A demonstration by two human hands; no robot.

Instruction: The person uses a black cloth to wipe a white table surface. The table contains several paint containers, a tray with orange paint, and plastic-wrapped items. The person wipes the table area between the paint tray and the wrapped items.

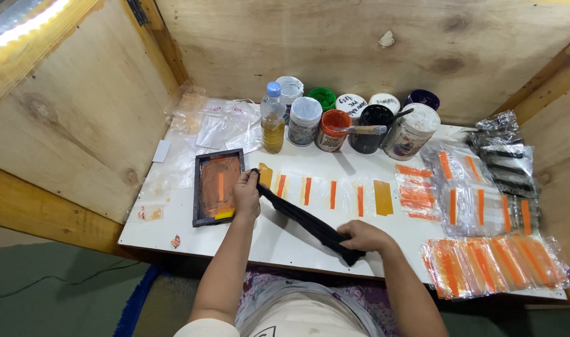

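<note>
Both hands grasp one black cloth (304, 221): left hand (246, 196) pinches its upper end just right of the frame (217, 187); right hand (363, 237) clenches the lower end, farther right, near the table (279, 240) edge.

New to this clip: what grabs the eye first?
A long black cloth strip stretched between both hands, left hand beside the dark-framed orange-inked printing screen, right hand near the white table's front edge. Then the row of clear plastic bags with orange stripes across the middle, and a cluster of paint jars along the back by the plywood wall.
</note>
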